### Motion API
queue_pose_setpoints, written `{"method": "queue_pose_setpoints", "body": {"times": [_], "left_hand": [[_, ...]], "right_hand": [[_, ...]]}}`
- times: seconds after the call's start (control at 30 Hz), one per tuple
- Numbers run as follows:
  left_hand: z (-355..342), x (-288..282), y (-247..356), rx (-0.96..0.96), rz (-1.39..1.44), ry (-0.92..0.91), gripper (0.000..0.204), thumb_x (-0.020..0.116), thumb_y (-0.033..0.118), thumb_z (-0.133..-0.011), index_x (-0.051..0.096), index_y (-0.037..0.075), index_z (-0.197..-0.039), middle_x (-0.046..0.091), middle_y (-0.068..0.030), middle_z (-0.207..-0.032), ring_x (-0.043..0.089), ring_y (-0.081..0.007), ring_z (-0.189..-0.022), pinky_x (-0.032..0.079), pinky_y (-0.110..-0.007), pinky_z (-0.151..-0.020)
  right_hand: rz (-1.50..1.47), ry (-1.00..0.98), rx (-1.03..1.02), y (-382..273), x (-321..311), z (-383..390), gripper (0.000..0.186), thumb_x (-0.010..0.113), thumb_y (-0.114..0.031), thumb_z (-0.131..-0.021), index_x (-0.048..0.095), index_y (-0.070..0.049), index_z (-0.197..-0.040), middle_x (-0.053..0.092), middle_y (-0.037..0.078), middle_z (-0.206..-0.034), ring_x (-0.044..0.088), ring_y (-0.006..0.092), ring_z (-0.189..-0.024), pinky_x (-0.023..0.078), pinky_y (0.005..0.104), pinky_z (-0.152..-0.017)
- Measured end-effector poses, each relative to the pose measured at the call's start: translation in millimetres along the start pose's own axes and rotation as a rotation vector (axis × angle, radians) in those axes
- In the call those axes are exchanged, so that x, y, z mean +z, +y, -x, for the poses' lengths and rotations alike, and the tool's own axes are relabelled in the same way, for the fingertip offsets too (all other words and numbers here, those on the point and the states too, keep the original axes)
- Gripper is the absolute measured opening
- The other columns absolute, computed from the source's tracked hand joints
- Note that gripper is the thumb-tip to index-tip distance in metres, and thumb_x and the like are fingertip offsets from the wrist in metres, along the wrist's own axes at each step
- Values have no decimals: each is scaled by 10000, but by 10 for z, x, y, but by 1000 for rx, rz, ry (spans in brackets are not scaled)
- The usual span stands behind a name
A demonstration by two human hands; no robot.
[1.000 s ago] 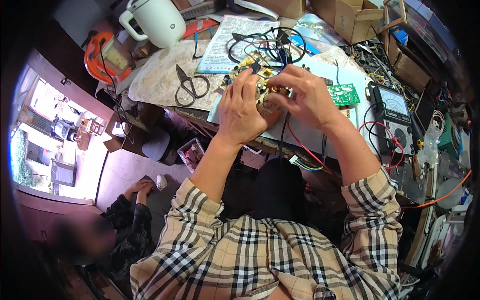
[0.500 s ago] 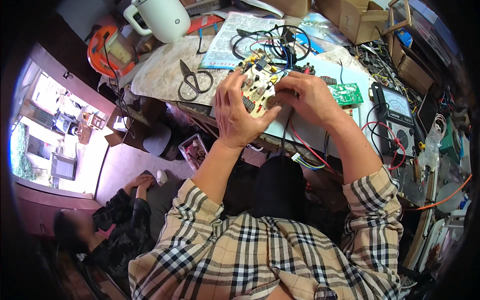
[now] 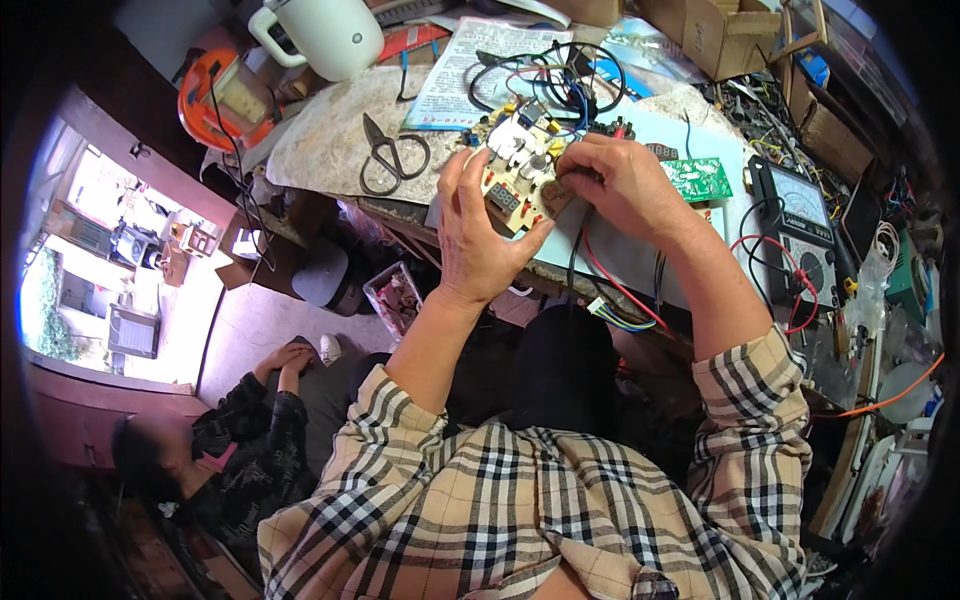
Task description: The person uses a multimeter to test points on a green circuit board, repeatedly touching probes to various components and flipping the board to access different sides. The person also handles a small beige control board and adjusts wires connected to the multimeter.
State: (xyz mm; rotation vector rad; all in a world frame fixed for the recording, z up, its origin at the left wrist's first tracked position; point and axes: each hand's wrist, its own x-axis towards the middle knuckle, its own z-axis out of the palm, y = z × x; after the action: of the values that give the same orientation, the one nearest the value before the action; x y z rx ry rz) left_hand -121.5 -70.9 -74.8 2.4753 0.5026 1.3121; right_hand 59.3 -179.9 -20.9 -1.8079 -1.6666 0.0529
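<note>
Set askew between both hands, close to the worn front edge of the mottled, stone-like desk (image 3: 310, 155): a cream-coloured circuit board (image 3: 513, 178) crowded with small parts and a dark four-digit display. Spread around its lower left, fingers at the left edge, thumb near the lower right corner: left hand (image 3: 472, 245), clasping or merely steadying, impossible to tell. Drawn together at the board's right edge: right hand (image 3: 632, 190), in a pinching grip, contents hidden, impossible to tell. Left of the board, black metal scissors (image 3: 383, 153) with wide loops, then bare, rough-stained room toward the desk's curved rim. Close behind the board, looped black cables (image 3: 578, 64) partly over a flat printed paper sheet (image 3: 485, 65). Right of the board, a glossy green rectangular circuit board (image 3: 700, 180) on smooth pale-blue sheeting (image 3: 712, 145), then a boxy black meter (image 3: 790, 205) with a white dial.
</note>
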Motion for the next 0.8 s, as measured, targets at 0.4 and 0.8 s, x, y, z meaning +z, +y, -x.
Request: {"method": "queue_pose_setpoints", "body": {"times": [0.4, 0.8], "left_hand": [[-5, 22, 3, 47, 53, 7, 980, 914, 217, -601, 383, 58, -1409, 362, -217, -1428, 365, -391, -1343, 340, -479, -1119], [-19, 19, 3, 62, 81, -24, 956, 900, 149, -597, 383, 76, -1399, 326, -216, -1417, 406, -400, -1298, 407, -470, -1060]], "right_hand": [[1, -36, 39, 4, -33, 5, 144, 655, -153, -852, 707, -83, -967, 703, 83, -930, 685, 305, -855, 545, 403, -754], [-27, 16, 37, -39, 42, 14, 145, 710, -170, -812, 710, -85, -929, 702, 76, -874, 688, 311, -811, 549, 399, -721]]}}
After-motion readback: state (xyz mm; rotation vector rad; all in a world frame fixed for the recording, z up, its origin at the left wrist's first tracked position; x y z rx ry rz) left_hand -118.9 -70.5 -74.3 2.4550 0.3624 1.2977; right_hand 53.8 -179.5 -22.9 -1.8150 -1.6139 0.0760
